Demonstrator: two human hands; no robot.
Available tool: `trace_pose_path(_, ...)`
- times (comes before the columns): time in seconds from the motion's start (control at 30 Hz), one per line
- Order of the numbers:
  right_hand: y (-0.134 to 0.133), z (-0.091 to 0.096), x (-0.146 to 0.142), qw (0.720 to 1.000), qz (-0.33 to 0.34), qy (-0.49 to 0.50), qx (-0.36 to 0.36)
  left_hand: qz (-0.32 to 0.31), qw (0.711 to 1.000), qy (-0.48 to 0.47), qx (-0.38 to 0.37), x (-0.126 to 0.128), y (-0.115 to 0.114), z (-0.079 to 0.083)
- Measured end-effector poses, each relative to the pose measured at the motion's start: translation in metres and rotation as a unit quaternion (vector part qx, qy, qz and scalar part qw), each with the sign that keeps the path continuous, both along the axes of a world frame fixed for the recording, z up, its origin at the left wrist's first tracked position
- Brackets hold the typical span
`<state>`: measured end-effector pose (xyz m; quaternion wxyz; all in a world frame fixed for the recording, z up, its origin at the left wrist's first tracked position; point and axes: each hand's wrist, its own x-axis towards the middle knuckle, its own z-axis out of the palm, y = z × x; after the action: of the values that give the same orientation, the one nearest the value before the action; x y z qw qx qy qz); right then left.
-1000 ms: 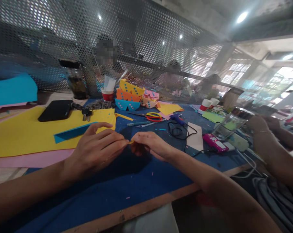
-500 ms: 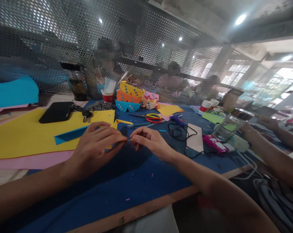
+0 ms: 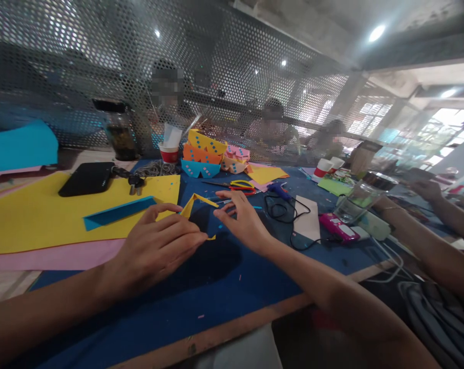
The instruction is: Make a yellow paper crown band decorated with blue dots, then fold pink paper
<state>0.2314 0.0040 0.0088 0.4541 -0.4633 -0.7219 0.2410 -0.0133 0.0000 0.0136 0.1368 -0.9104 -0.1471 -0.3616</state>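
The left hand (image 3: 159, 248) pinches a folded yellow strip (image 3: 189, 206), fingertips together on it. The strip's bent upper part rises behind the index finger, and a short yellow end pokes out past the fingertips. The strip is above the blue surface (image 3: 216, 300), between the two hands. The right hand (image 3: 244, 224) has its thumb and fingers apart, near the tip of the strip's upper part; whether they touch, I cannot tell.

Beside the left hand, a folded blue piece (image 3: 119, 213) lies on a yellow sheet (image 3: 32, 220), with a phone (image 3: 85, 179) and keys (image 3: 135, 182) farther back. A pink sheet (image 3: 70, 253) shows under the yellow one. Beyond the right hand are scissors (image 3: 243, 185) and a glue gun (image 3: 279, 191), its black cord crossing a pale card (image 3: 308, 220). Dotted paper shapes (image 3: 203, 148) stand at the back next to a red-and-white cup (image 3: 169, 153).
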Motion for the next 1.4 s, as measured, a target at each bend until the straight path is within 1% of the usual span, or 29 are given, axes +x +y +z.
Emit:
trace_pose_path(0.07, 0.002, -0.003, 0.001, 0.999, 0.004, -0.033, -0.012, -0.003, 1.000, 0.005, 0.005, 0.001, -0.005, 0.001)
trace_pose_path(0.17, 0.005, -0.005, 0.002, 0.998, -0.010, -0.061, -0.026, -0.022, 0.999, 0.010, 0.028, 0.002, -0.010, 0.003)
trace_pose_path(0.23, 0.007, -0.004, 0.002, 0.998, -0.020, -0.053, -0.033, -0.030, 0.999, 0.011, 0.030, 0.001, -0.013, 0.003)
trace_pose_path(0.33, 0.010, -0.004, 0.003, 0.999, -0.031, -0.011, -0.043, -0.028, 0.999, 0.030, 0.011, 0.001, -0.016, 0.003)
trace_pose_path(0.43, 0.011, -0.003, 0.003, 0.999, -0.030, 0.008, -0.017, -0.055, 0.998, 0.020, 0.000, 0.003, -0.021, 0.007)
trace_pose_path(0.47, 0.010, -0.002, 0.003, 1.000, -0.027, 0.009, -0.002, -0.067, 0.998, -0.006, -0.006, 0.004, -0.022, 0.009)
trace_pose_path(0.57, 0.006, 0.000, 0.001, 0.999, -0.008, 0.021, 0.033, -0.041, 0.995, -0.050, -0.075, 0.007, -0.023, 0.021)
trace_pose_path(0.67, -0.002, 0.004, -0.004, 0.997, 0.029, 0.040, 0.063, 0.023, 0.986, -0.108, -0.123, 0.007, -0.016, 0.032)
trace_pose_path(0.7, -0.004, 0.006, -0.005, 0.995, 0.041, 0.046, 0.075, 0.048, 0.984, -0.110, -0.129, 0.007, -0.012, 0.034)
trace_pose_path(0.8, -0.011, 0.011, -0.010, 0.991, 0.065, 0.055, 0.107, 0.102, 0.980, -0.064, -0.156, 0.005, 0.000, 0.035)
trace_pose_path(0.87, -0.015, 0.014, -0.011, 0.988, 0.076, 0.053, 0.125, 0.115, 0.977, -0.041, -0.173, 0.004, 0.005, 0.034)
trace_pose_path(0.93, -0.017, 0.016, -0.013, 0.986, 0.083, 0.051, 0.136, 0.120, 0.977, -0.040, -0.172, 0.003, 0.006, 0.035)
trace_pose_path(1.0, -0.019, 0.018, -0.013, 0.986, 0.080, 0.055, 0.133, 0.124, 0.977, -0.054, -0.164, 0.003, 0.003, 0.038)
trace_pose_path(1.07, -0.022, 0.019, -0.014, 0.988, 0.069, 0.064, 0.122, 0.124, 0.974, -0.076, -0.172, 0.004, -0.004, 0.044)
trace_pose_path(1.13, -0.025, 0.022, -0.015, 0.988, 0.062, 0.069, 0.122, 0.120, 0.968, -0.098, -0.197, 0.006, -0.012, 0.050)
trace_pose_path(1.23, -0.033, 0.030, -0.016, 0.984, 0.063, 0.068, 0.150, 0.110, 0.952, -0.112, -0.261, 0.007, -0.024, 0.061)
trace_pose_path(1.3, -0.038, 0.035, -0.018, 0.981, 0.065, 0.072, 0.165, 0.106, 0.934, -0.128, -0.315, 0.009, -0.032, 0.067)
trace_pose_path(1.4, -0.045, 0.042, -0.020, 0.981, 0.064, 0.087, 0.164, 0.092, 0.897, -0.162, -0.400, 0.011, -0.039, 0.072)
